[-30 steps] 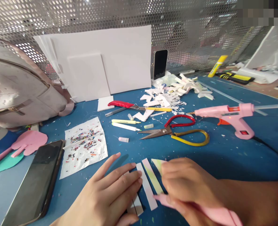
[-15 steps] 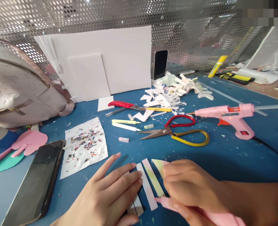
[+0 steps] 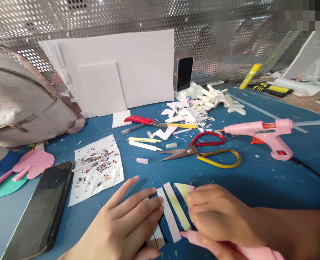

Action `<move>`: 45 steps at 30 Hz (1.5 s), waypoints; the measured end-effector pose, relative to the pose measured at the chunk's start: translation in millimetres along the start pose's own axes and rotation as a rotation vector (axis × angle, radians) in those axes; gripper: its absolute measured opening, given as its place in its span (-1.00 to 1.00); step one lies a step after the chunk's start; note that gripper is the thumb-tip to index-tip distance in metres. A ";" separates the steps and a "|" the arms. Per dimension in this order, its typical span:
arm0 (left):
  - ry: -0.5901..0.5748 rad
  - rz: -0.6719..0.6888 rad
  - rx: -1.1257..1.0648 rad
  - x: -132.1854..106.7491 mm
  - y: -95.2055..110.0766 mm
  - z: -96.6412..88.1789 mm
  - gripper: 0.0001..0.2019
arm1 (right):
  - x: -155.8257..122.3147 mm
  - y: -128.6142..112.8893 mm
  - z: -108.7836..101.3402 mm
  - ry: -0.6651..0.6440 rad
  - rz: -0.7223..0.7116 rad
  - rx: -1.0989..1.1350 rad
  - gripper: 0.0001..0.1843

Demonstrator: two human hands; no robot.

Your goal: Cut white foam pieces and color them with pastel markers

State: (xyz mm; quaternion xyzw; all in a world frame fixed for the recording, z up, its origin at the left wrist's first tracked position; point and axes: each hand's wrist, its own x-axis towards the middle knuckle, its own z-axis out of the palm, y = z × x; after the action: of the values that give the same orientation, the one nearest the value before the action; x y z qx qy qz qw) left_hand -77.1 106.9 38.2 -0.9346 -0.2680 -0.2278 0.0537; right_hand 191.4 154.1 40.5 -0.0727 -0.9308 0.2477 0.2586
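My left hand lies flat with its fingers apart, pressing on white strips that it partly covers. Its fingertips touch a pale pinkish strip at the edge. In my right hand is a pink marker, its tip at the lower end of that pinkish strip. Beside it lies a strip coloured pink and yellow-green. Another yellow-green piece is partly hidden behind my right hand.
Ahead lie scissors, a yellow-green marker, a white marker and a pink cap. A pink glue gun rests right. White scraps are heaped behind. Left are a phone and paper with coloured bits.
The pink marker's tip has shifted slightly down and right, along the lower end of the pinkish strip. My left hand stays in place.
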 end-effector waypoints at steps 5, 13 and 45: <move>0.029 -0.012 -0.003 1.2 1.1 2.0 -0.60 | -3.4 2.3 2.5 -0.033 0.014 -0.041 -0.75; -0.038 0.025 -0.002 -0.4 -0.8 -3.3 -0.59 | 12.7 -9.1 -7.0 0.066 0.107 -0.009 -0.75; 0.053 -0.015 -0.014 -0.3 1.3 3.9 -0.61 | 8.5 -6.5 -2.8 0.065 0.066 -0.052 -0.72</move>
State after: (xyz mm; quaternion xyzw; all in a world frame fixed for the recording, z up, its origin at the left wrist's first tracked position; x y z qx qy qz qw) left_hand -75.1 106.5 34.6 -0.9266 -0.2718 -0.2545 0.0526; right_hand 185.5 152.0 49.6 -0.1180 -0.9251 0.2293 0.2787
